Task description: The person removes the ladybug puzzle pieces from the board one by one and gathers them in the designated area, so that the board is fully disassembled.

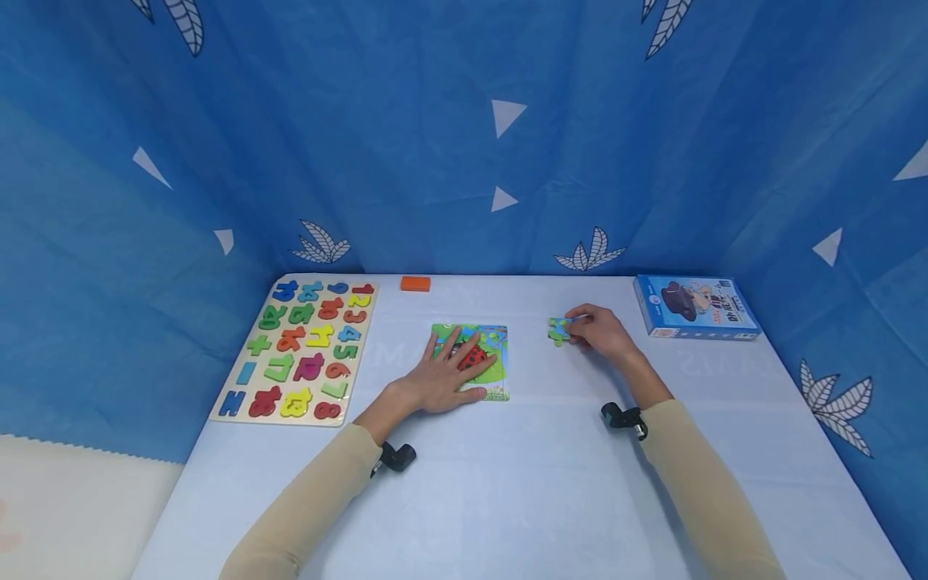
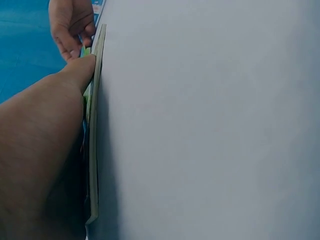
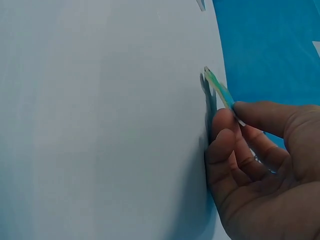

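Observation:
A square ladybug puzzle (image 1: 500, 372) lies on the white table, and my left hand (image 1: 438, 383) rests on it with the fingers spread. In the left wrist view the puzzle (image 2: 93, 165) shows edge-on beside my left hand (image 2: 45, 120). To the right of the puzzle, my right hand (image 1: 598, 330) pinches a green and blue puzzle piece (image 1: 557, 331). The right wrist view shows this piece (image 3: 218, 89) between thumb and fingertip of my right hand (image 3: 270, 155), tilted, with its shadow on the table below.
A number board (image 1: 242, 354) with coloured pieces lies at the left. An orange block (image 1: 416, 283) sits by the back edge. The blue illustrated box (image 1: 696, 308) is at the back right. Blue curtains (image 1: 435, 145) hang behind the table (image 1: 507, 491).

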Available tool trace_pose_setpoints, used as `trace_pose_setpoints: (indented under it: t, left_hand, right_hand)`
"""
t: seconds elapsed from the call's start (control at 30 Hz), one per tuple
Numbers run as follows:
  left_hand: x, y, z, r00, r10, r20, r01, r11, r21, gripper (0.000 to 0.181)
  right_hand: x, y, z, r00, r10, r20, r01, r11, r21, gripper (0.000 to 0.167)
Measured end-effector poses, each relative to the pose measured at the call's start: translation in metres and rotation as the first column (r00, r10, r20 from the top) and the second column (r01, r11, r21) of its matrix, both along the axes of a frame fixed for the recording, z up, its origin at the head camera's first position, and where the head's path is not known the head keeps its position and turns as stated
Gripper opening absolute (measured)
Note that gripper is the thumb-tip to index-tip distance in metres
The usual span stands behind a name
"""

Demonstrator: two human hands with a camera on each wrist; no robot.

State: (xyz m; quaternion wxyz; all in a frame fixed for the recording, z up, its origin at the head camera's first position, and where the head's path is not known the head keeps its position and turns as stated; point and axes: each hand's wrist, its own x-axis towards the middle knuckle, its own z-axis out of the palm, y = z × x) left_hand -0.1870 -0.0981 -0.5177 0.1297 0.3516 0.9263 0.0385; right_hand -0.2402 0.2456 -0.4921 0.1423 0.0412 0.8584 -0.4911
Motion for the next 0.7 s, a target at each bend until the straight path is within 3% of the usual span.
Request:
trace_pose_setpoints:
  t: [0.4, 0.7]
  left_hand:
    - [0.0, 0.0, 0.0, 1.0, -0.003, 0.02, 0.002, 1.0, 0.029, 0.068]
    - [-0.004, -0.001, -0.008, 0.999, 0.005, 0.034, -0.006, 0.999, 0.049, 0.067]
  right_hand:
    - [0.001, 0.012, 0.0, 0.999, 0.038, -0.028, -0.035, 0.996, 0.086, 0.031]
    - [0.004, 0.03, 0.003, 0.999, 0.017, -0.033, -0.013, 0.99, 0.139, 0.031]
